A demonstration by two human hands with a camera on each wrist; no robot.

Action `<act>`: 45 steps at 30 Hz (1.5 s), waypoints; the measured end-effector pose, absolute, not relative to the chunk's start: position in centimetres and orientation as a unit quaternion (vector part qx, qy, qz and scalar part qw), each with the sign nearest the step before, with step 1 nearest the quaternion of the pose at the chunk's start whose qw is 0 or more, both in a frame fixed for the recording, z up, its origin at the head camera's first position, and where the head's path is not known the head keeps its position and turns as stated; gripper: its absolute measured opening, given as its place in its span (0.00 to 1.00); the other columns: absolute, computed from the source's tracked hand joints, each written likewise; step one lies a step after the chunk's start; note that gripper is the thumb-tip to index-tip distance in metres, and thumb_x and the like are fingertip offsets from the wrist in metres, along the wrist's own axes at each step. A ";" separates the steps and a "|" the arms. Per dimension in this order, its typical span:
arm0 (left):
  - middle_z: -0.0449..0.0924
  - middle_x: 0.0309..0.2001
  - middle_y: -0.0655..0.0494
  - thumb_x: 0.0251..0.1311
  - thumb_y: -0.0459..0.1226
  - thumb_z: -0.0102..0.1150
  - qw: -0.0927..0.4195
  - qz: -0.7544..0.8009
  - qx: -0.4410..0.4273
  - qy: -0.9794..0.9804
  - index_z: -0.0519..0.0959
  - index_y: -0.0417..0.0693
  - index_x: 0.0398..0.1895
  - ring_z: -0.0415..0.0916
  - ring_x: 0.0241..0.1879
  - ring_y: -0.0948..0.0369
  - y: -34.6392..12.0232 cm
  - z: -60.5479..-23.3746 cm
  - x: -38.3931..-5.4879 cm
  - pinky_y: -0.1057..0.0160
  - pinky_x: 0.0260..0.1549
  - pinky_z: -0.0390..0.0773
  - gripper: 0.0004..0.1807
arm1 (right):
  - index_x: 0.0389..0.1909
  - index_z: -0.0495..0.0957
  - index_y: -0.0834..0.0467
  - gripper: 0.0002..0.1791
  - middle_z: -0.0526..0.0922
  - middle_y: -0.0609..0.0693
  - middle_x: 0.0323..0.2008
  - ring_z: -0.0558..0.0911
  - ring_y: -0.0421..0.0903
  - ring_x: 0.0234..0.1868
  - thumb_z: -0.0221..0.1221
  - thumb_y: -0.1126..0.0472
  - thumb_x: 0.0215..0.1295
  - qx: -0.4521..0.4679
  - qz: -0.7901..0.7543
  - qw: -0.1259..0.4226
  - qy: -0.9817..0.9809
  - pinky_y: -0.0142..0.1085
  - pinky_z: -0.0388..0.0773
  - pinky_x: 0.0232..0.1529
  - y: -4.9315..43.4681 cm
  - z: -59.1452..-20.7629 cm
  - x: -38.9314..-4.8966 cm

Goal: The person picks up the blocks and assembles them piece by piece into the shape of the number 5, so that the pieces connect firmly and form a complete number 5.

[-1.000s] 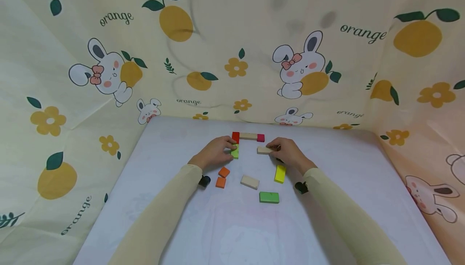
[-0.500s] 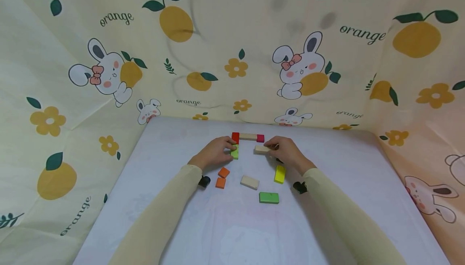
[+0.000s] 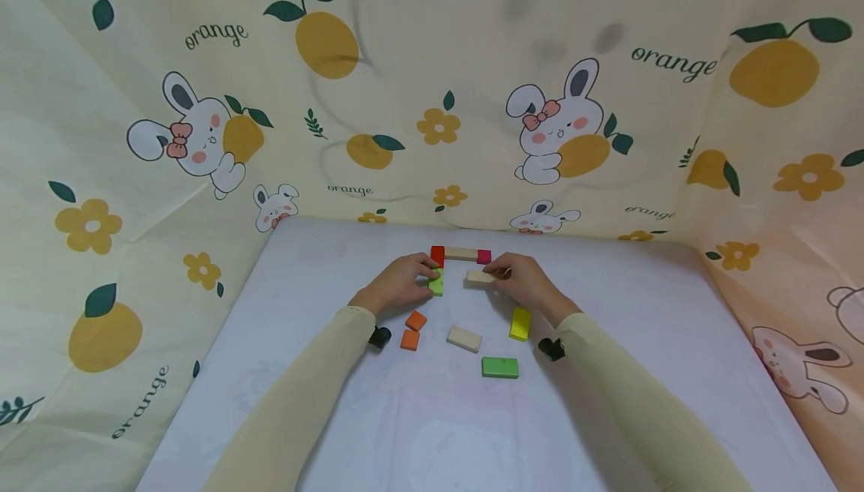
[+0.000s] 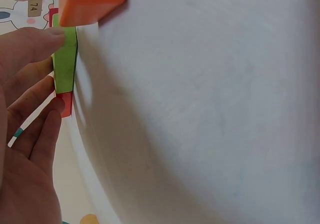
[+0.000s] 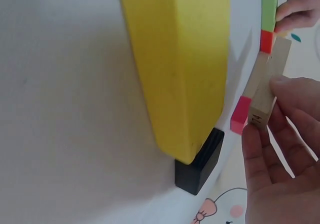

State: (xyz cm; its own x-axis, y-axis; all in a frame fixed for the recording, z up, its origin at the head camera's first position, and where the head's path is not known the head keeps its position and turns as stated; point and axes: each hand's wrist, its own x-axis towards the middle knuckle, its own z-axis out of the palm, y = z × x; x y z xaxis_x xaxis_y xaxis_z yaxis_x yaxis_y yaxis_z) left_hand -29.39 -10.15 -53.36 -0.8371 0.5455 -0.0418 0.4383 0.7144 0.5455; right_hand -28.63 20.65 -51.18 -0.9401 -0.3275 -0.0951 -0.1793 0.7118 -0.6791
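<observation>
"Wood block (image 3: 478, 278), marked 74: where is it?"
"Right hand (image 3: 532, 282); grip clamped on it between thumb and fingers, just nearer than the pink block (image 3: 484, 256)."
"Left hand (image 3: 397, 282)?"
"Grip apart; thumb and fingertips touch the light green block (image 4: 65, 59), which abuts a red block (image 3: 438, 253)."
"Also on the bench (image 3: 405, 417)?"
"Yellow block (image 3: 520, 324), one; black block (image 5: 187, 176), one; orange blocks (image 3: 410, 340), two; darker green block (image 3: 499, 367), one."

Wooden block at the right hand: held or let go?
Held: in the right wrist view, the right hand pinches the wooden block between thumb and fingers.
</observation>
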 end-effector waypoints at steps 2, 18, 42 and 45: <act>0.78 0.68 0.58 0.68 0.39 0.74 0.101 0.268 0.268 0.920 0.88 0.49 0.64 0.72 0.71 0.54 -10.1 -53.3 -29.4 0.53 0.74 0.68 0.21 | 0.58 0.89 0.55 0.16 0.85 0.52 0.51 0.79 0.54 0.51 0.69 0.68 0.71 -0.146 -0.355 0.105 0.918 0.48 0.82 0.59 20.4 -51.1 -28.6; 0.78 0.68 0.57 0.67 0.39 0.75 0.103 0.266 0.269 0.920 0.88 0.48 0.63 0.72 0.71 0.54 -10.0 -53.4 -29.4 0.53 0.74 0.68 0.22 | 0.57 0.89 0.56 0.16 0.85 0.51 0.48 0.80 0.53 0.49 0.71 0.69 0.70 -0.167 -0.353 0.116 0.913 0.47 0.82 0.58 18.2 -51.1 -28.5; 0.78 0.68 0.59 0.67 0.40 0.76 0.099 0.259 0.257 0.926 0.88 0.50 0.64 0.72 0.69 0.55 -9.9 -53.4 -29.6 0.52 0.73 0.69 0.22 | 0.57 0.89 0.56 0.15 0.85 0.49 0.48 0.79 0.51 0.48 0.71 0.66 0.71 -0.182 -0.330 0.134 0.917 0.47 0.81 0.58 16.1 -52.1 -28.4; 0.78 0.68 0.59 0.67 0.40 0.75 0.102 0.259 0.259 0.925 0.88 0.50 0.64 0.72 0.70 0.55 -9.9 -53.4 -29.6 0.52 0.73 0.69 0.22 | 0.57 0.89 0.57 0.15 0.85 0.49 0.47 0.79 0.51 0.48 0.71 0.66 0.71 -0.181 -0.325 0.135 0.918 0.47 0.81 0.58 16.1 -52.2 -28.4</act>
